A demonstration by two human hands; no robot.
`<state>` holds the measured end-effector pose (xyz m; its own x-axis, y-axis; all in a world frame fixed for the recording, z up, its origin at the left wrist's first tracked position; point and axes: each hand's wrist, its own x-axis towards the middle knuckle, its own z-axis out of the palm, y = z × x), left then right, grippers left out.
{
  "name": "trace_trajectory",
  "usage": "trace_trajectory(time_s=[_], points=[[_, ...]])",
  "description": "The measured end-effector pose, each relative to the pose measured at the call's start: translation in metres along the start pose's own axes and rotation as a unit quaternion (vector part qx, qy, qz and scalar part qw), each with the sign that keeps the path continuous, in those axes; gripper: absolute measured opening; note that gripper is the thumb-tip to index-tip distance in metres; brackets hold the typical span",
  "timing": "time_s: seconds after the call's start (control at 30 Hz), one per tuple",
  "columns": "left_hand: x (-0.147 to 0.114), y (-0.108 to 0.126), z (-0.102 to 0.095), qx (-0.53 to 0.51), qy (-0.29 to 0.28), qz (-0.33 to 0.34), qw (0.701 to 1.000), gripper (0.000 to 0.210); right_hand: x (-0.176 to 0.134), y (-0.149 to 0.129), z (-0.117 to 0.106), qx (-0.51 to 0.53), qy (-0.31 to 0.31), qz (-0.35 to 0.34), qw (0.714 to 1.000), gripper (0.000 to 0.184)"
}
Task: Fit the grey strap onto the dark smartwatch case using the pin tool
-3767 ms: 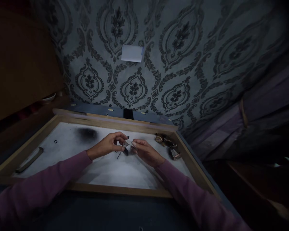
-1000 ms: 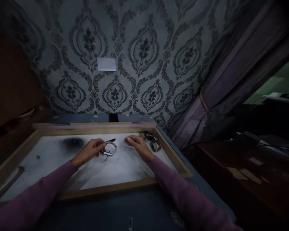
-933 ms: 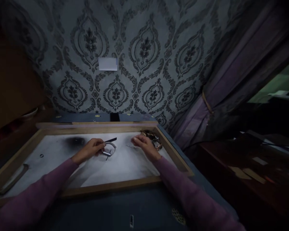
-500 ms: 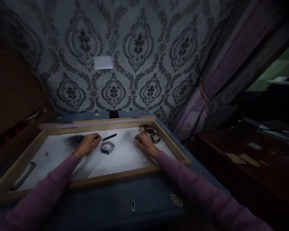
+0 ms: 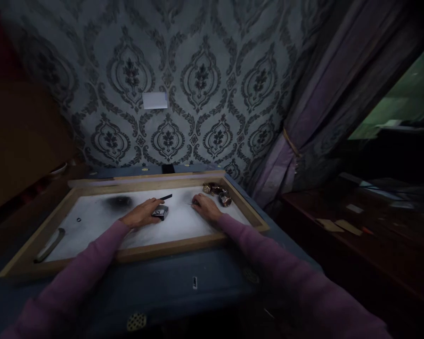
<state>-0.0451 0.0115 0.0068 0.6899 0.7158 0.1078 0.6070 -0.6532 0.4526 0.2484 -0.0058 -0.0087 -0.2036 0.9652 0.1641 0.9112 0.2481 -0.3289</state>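
Note:
My left hand [image 5: 143, 213] is closed around the near-left side of a grey wristwatch [image 5: 161, 212] with a dark square face, which rests on the white surface. Just behind the watch lies a narrow dark strip [image 5: 167, 197], partly covered by my fingers. My right hand [image 5: 207, 207] is closed on a thin metal tool [image 5: 188, 203] that points left toward the watch; its grip end is hidden in my fingers. Several gold-toned watches [image 5: 217, 190] sit in the far right corner. A curved grey watch strap [image 5: 51, 246] lies at the left end.
A shallow wooden-framed tray [image 5: 194, 241] with a white bottom surrounds the work, on a blue cloth [image 5: 155, 270]. A small black ring [image 5: 78, 220] lies in its left part. At right stands a reddish table [image 5: 304, 207] with papers, beside a tied purple curtain [image 5: 268, 160].
My left hand has moved right and closed on the watch, which it was beside earlier. My right hand keeps the thin tool in nearly the same place. The view has shifted slightly.

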Motion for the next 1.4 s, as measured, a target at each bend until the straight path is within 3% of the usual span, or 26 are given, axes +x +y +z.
trace_trajectory(time_s=[0.33,0.57,0.7,0.93,1.03,1.17,1.3,1.4], points=[[-0.021,-0.016,-0.033,0.104,-0.039,-0.107,0.988,0.06,0.002,0.003,0.002,0.0,0.013,-0.01,1.0,0.008],[-0.02,-0.016,-0.03,0.136,-0.058,-0.121,0.982,0.07,0.006,0.011,0.003,-0.001,0.011,-0.016,1.0,0.009],[-0.019,-0.015,-0.028,0.14,-0.033,-0.101,0.985,0.065,0.007,0.016,0.002,-0.002,0.001,-0.013,1.0,0.008],[-0.02,-0.022,-0.029,0.145,0.05,-0.071,0.986,0.036,-0.002,0.017,-0.004,0.003,-0.002,-0.008,1.0,0.007],[-0.02,-0.023,-0.027,0.143,0.074,-0.055,0.986,0.026,-0.006,0.021,-0.007,0.005,0.035,0.005,0.999,0.017],[-0.017,-0.021,-0.025,0.142,0.074,-0.037,0.986,0.025,-0.006,0.035,-0.01,0.016,0.143,0.058,0.988,0.029],[-0.008,-0.014,-0.017,0.139,0.046,-0.016,0.989,0.036,-0.003,0.051,-0.012,0.044,0.241,0.124,0.961,0.034],[-0.001,-0.012,-0.008,0.132,-0.002,0.001,0.991,0.04,-0.001,0.058,-0.011,0.078,0.274,0.15,0.947,0.029]])
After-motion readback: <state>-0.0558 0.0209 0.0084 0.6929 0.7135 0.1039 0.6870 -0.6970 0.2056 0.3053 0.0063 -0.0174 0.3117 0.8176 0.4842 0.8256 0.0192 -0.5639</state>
